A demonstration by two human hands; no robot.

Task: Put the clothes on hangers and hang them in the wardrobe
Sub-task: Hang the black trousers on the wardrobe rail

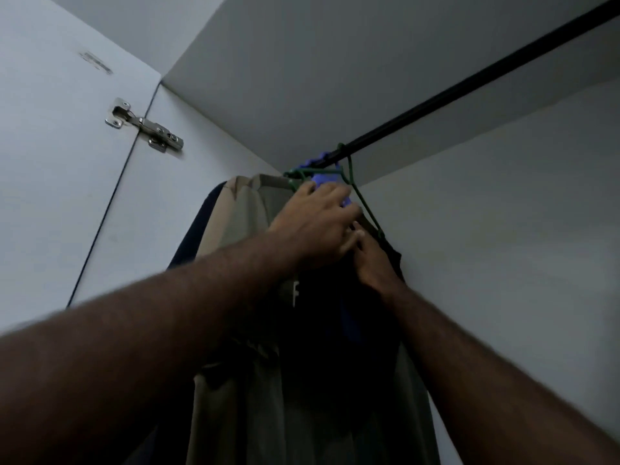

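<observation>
Several garments hang bunched at the left end of the black wardrobe rail (469, 83): a beige shirt (241, 223) and a dark garment (335, 347) in front of it. A green hanger (364, 203) hooks over the rail, with blue hangers (320, 179) behind it. My left hand (318, 226) lies over the hangers' shoulders, fingers bent across the blue one. Just below the green hanger's arm, my right hand (372, 260) holds the dark garment's shoulder; its fingertips are hidden behind my left hand.
The wardrobe's white side wall and back wall (503, 246) close in around the clothes. An open door with a metal hinge (144, 124) stands to the left. The rail runs bare toward the upper right.
</observation>
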